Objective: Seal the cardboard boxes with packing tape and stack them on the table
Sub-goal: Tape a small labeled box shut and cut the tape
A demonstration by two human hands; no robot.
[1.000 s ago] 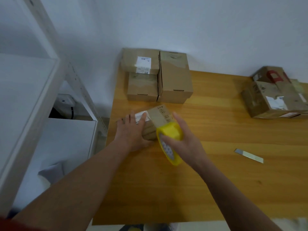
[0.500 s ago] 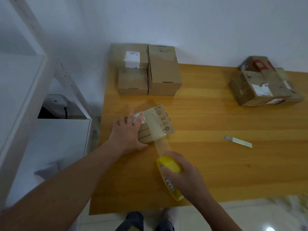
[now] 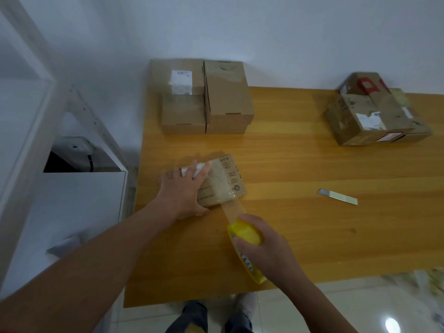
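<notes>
The roll (image 3: 245,234) has come off the top of the box (image 3: 225,181) and back toward the near edge of the table (image 3: 312,236), leaving a strip (image 3: 230,211) laid over it and stretched from the box's near end. The top looks covered, so cutting is likely next; the blade (image 3: 337,196) lies well to the right. The right hand (image 3: 269,251) is curled round the roll. The left hand (image 3: 185,191), fingers spread flat, presses the box near the table's left edge, as before

My left hand (image 3: 185,191) lies on the small box (image 3: 225,181), with the tape roll (image 3: 247,234) in my right hand (image 3: 271,253) just before it. Stacked boxes (image 3: 225,97) stand behind; a blade (image 3: 337,196) lies to the right.
</notes>
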